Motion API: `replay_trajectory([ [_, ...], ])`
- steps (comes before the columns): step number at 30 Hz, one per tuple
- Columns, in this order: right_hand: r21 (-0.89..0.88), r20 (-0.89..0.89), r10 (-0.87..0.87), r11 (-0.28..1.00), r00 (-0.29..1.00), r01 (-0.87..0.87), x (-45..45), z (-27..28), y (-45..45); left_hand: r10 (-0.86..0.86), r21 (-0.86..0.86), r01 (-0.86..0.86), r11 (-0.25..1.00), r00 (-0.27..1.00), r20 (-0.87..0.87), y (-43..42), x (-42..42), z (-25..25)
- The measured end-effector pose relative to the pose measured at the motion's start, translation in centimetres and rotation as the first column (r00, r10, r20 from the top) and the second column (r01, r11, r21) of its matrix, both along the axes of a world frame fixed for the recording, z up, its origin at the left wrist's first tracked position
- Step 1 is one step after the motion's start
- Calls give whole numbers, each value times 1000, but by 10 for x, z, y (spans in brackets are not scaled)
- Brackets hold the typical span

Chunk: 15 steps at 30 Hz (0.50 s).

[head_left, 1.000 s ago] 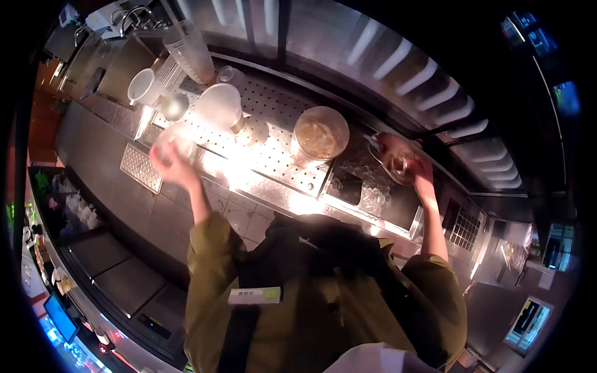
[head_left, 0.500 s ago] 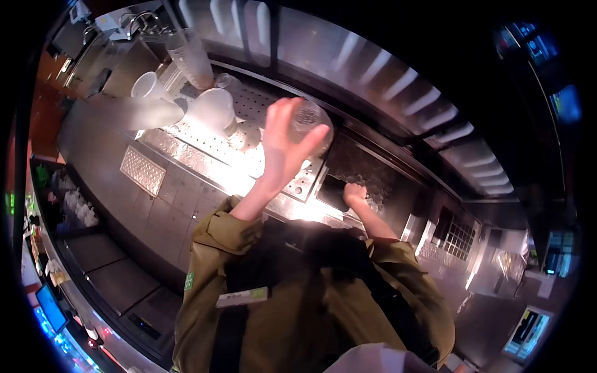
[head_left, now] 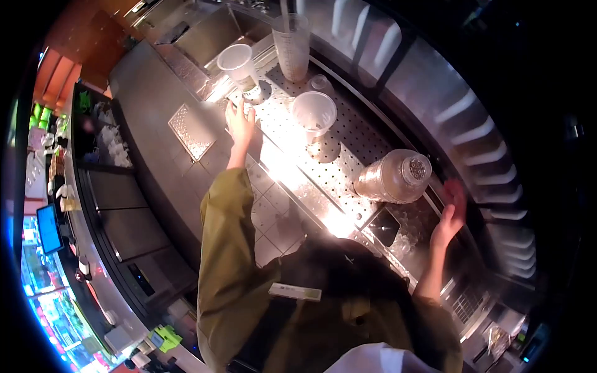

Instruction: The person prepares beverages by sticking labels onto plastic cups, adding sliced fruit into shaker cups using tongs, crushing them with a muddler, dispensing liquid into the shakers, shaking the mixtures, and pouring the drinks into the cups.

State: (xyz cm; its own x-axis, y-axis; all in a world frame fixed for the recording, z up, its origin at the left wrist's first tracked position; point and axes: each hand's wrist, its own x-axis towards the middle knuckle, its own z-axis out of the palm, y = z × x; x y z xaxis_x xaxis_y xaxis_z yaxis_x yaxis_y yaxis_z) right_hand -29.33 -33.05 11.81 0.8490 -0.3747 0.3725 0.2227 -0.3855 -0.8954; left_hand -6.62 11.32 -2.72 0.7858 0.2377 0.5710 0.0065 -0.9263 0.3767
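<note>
At the edge of the perforated drain tray, my left hand (head_left: 239, 127) reaches out with fingers stretched and thumb apart. Its fingertips are just below a clear plastic cup (head_left: 236, 59) with a printed lower part, beside a small bright thing that I cannot make out. My right hand (head_left: 453, 214), partly blurred, is raised over the right side of the counter with its fingers apart and nothing visible in it. Left of it a clear shaker (head_left: 392, 177) with a ridged cap leans in the view. A dark scoop (head_left: 382, 227) lies by the ice (head_left: 407, 239).
A translucent cup (head_left: 314, 115) and a tall measuring jug (head_left: 291, 50) with a stick in it stand on the drain tray (head_left: 277, 112). Near the jug is a small clear container (head_left: 319, 82). A textured metal plate (head_left: 191, 133) lies left of the tray; a sink (head_left: 217, 34) is behind.
My left hand has left the shaker and moved left to near the printed cup. My right hand has let go of the scoop and risen beside the shaker. The view has turned.
</note>
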Motion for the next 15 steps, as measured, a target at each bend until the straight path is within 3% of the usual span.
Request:
replay_trajectory([
  [1, -58, 29, 89, 995, 996, -87, 11, 36, 22, 1, 225, 20, 974, 996, -92, 20, 14, -38],
  [2, -124, 52, 170, 979, 984, -163, 23, 57, 41, -154, -52, 146, 988, 954, -256, 21, 12, -35],
  [4, -176, -112, 163, 968, 980, -181, 34, 68, 65, -161, -107, 136, 985, 949, -273, 19, 4, -32],
  [6, -72, -381, 171, 974, 909, -213, 41, 67, 75, -83, -107, 52, 993, 947, -310, -7, -19, 4],
  [8, -9, -288, 161, 985, 944, -171, 43, 46, 74, -102, 6, 109, 994, 942, -320, -3, -29, -2],
  [11, -56, -137, 147, 986, 980, -155, 41, 27, 72, -142, -126, 111, 986, 952, -273, 1, -42, -14],
  [14, -85, -185, 165, 979, 969, -183, 39, 32, 72, -31, -317, 110, 942, 970, 243, -33, -85, -10],
  [15, -97, -211, 169, 976, 963, -193, 40, 31, 69, -196, -293, 309, 905, 912, 359, -55, -103, 9],
])
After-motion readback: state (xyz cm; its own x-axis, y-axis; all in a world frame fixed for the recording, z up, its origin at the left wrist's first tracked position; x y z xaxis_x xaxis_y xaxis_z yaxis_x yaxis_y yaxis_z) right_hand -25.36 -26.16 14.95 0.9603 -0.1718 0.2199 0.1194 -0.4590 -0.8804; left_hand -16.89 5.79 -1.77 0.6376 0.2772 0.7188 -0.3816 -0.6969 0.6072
